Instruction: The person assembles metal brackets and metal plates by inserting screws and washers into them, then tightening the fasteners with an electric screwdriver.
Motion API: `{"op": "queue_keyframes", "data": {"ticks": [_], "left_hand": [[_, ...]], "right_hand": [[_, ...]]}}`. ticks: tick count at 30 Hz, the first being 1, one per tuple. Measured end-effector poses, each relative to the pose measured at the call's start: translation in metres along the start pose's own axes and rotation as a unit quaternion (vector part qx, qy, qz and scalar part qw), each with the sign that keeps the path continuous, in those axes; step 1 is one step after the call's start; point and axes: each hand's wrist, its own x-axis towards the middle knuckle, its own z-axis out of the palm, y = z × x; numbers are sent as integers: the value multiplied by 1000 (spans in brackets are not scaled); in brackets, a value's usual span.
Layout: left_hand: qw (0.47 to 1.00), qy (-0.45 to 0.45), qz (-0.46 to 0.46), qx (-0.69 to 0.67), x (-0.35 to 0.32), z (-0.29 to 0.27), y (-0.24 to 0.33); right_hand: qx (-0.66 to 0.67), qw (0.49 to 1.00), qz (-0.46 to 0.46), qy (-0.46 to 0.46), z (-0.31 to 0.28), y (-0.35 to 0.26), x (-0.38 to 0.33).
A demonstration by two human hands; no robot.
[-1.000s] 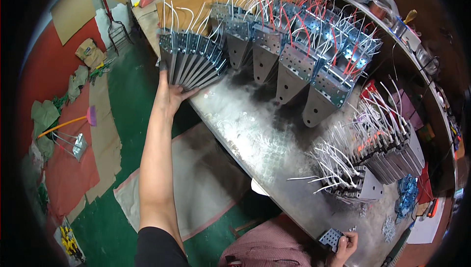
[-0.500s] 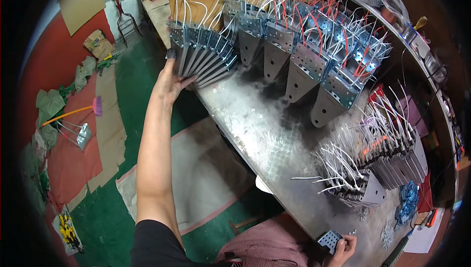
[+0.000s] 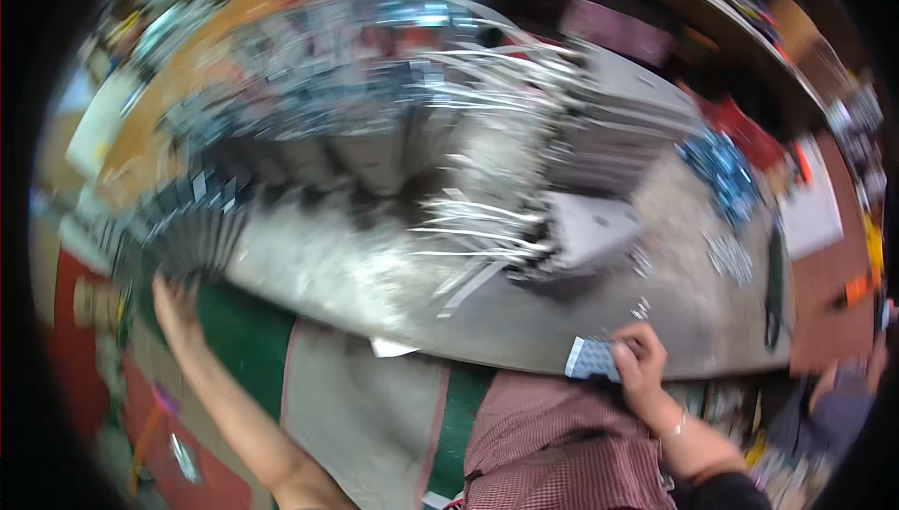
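The picture is heavily motion-blurred. My left hand (image 3: 176, 302) reaches far out to the left and touches the near end of a fanned row of grey metal brackets (image 3: 187, 234) at the bench's left edge. My right hand (image 3: 639, 360) sits close to my body at the bench's near edge, fingers closed on a small blue-and-white patterned piece (image 3: 588, 357). A stack of metal plates with white wires (image 3: 524, 238) lies on the metal bench (image 3: 375, 276) between the two hands.
More wired metal brackets (image 3: 375, 107) crowd the back of the bench. Blue parts (image 3: 726, 173), small screws (image 3: 726, 252) and a dark tool (image 3: 775, 276) lie at the right. A grey mat (image 3: 365, 416) covers the green floor (image 3: 239, 337) below.
The view has swung sharply to the right and blurred. The bench now runs across the middle, and my right hand with the small piece is much more in view.
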Motion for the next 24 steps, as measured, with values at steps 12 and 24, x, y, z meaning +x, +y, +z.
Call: {"op": "queue_keyframes", "data": {"ticks": [12,24], "left_hand": [[930,95,171,311,-22,29,-2],[938,58,175,293,-22,24,-34]], "right_hand": [[-2,999,9,32,-4,-1,-23],[-8,999,4,36,4,-1,-10]]}}
